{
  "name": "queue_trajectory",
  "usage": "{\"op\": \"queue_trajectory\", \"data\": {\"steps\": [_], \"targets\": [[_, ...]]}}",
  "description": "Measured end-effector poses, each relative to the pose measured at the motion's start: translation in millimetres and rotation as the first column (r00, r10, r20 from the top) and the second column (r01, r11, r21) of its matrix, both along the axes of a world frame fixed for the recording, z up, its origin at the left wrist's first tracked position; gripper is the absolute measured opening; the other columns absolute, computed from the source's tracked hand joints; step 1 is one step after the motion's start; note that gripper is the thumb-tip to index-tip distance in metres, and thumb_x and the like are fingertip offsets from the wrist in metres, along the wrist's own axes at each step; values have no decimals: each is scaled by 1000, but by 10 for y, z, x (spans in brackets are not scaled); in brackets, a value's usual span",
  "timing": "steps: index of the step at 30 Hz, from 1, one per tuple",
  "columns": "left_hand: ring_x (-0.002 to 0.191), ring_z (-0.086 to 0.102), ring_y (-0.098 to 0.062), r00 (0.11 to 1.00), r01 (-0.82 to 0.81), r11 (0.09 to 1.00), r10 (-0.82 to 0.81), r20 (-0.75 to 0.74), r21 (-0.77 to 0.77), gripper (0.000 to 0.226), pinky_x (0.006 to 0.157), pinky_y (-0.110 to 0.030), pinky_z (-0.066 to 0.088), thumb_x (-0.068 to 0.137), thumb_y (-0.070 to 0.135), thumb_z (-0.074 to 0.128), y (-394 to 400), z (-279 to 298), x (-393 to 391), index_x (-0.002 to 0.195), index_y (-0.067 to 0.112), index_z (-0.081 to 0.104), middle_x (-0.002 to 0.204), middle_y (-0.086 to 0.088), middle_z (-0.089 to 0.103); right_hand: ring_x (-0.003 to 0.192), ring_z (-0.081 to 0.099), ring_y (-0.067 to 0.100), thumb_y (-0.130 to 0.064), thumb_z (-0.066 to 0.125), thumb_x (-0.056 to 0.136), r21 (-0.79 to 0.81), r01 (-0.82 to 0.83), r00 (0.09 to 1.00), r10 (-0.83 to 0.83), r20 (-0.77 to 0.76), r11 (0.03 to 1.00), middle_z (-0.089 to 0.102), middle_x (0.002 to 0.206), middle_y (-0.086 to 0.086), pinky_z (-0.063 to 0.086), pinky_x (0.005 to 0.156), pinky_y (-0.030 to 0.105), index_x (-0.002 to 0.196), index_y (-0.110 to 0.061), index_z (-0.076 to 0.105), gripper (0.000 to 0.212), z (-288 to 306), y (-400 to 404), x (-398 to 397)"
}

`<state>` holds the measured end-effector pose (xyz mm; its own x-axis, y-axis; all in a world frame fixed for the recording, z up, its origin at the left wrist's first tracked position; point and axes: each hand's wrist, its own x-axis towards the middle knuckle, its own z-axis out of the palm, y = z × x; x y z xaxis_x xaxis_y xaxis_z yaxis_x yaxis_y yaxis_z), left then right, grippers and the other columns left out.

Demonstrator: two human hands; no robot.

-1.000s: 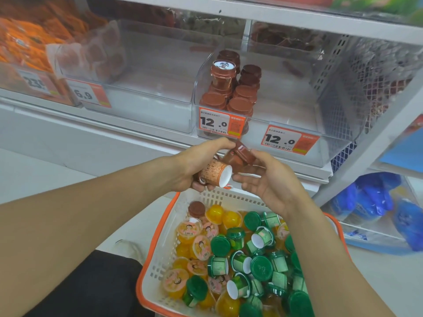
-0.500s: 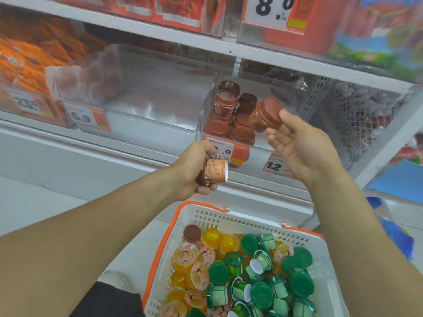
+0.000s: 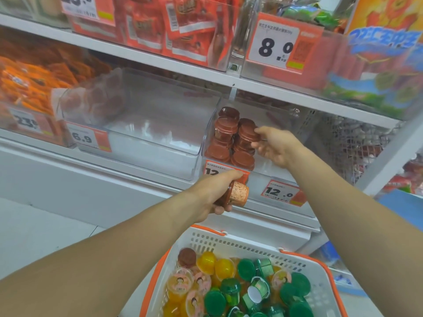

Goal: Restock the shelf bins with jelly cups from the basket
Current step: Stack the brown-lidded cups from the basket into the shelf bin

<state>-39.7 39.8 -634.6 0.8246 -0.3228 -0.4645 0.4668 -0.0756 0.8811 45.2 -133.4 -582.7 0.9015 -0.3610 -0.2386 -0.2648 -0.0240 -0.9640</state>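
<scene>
The right hand [image 3: 275, 146] pinches a brown jelly cup [image 3: 248, 131] onto the brown stack in the clear shelf bin [image 3: 270, 165] at 12 o'clock, while the left hand [image 3: 214, 193] clamps a spare brown-lidded cup [image 3: 238, 193] ready above the basket [image 3: 229, 244] at 6 o'clock.

Two hands work the shelf, the left hand [image 3: 215, 191] gripping one brown jelly cup [image 3: 238, 194], the right hand [image 3: 274, 145] at the far bin's stack of about seven brown cups [image 3: 233, 140]. One near basket [image 3: 231, 245] holds one brown cup [image 3: 187, 257]; green and yellow cups are too jumbled to count.
</scene>
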Motion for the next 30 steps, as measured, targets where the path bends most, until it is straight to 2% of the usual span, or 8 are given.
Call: {"op": "queue_trajectory", "data": {"steps": [5, 8, 10, 14, 19, 24, 28, 30], "targets": [[45, 43, -15, 996, -84, 995, 84, 1, 52, 41, 39, -16, 22, 90, 58, 58, -99, 16, -25, 90, 17, 61, 77, -8, 58, 70, 66, 21, -31, 64, 95, -91, 58, 997, -53, 59, 994, 66, 91, 9, 49, 53, 27, 118, -1, 57, 38, 7, -35, -145], [44, 38, -14, 991, -134, 991, 134, -28, -25, 50, 36, -14, 22, 92, 57, 53, -124, 25, -2, 105, 11, 66, 84, -10, 59, 62, 62, 13, -30, 62, 96, -334, 133, 970, -53, 238, 933, 65, 88, 2, 48, 61, 31, 102, -10, 63, 21, 79, -12, -466], [42, 38, -14, 988, -152, 985, 149, -41, -80, 58, 35, -13, 19, 94, 56, 49, -119, 53, 14, 117, 5, 65, 89, -11, 61, 55, 58, 9, -26, 67, 93, -395, -9, 952, 128, 277, 919, 68, 80, 2, 47, 59, 29, 90, -13, 68, 12, 128, 55, -778], [42, 41, -17, 986, -165, 973, 161, -42, -164, 54, 37, -17, 21, 103, 55, 31, -174, 159, -78, 101, 11, 63, 76, -12, 63, 69, 67, 13, -42, 79, 78, -472, -458, 860, 509, -21, 754, 73, 91, 4, 50, 57, 28, 100, -19, 71, 34, 81, 160, -1203], [55, 63, -29, 990, -106, 975, 122, 72, -197, 42, 45, -31, 52, 108, 35, 31, -227, 256, -208, 111, 4, 60, 87, -20, 72, 76, 70, 29, -23, 77, 84, -227, -364, 924, 382, 36, 903, 74, 95, 16, 58, 71, 39, 107, -3, 67, 32, -56, 98, -1215], [42, 54, -11, 869, -157, 976, 63, 491, 152, 31, 43, -20, 40, 100, 41, 50, -101, 241, -137, 91, 11, 50, 69, -4, 65, 84, 72, 33, -22, 63, 96, -16, -296, 952, 296, 72, 955, 73, 103, 22, 58, 71, 34, 107, 6, 69, 31, 50, 66, -1146], [37, 45, -15, 907, -206, 979, 194, 373, -8, 36, 37, -18, 31, 99, 36, 52, -56, 291, -105, 76, 9, 52, 47, -1, 51, 72, 68, 18, -47, 58, 95, -124, -344, 938, 345, -8, 931, 72, 85, 7, 54, 66, 30, 99, -10, 76, 42, 121, 133, -1070], [41, 45, -19, 911, -252, 966, 258, 322, -61, 37, 38, -21, 31, 98, 39, 53, -25, 290, -65, 78, 8, 54, 49, -4, 51, 63, 61, 17, -37, 63, 95, -106, -338, 941, 338, -18, 935, 65, 79, 9, 52, 59, 27, 100, -3, 74, 36, 122, 179, -1004]]}}
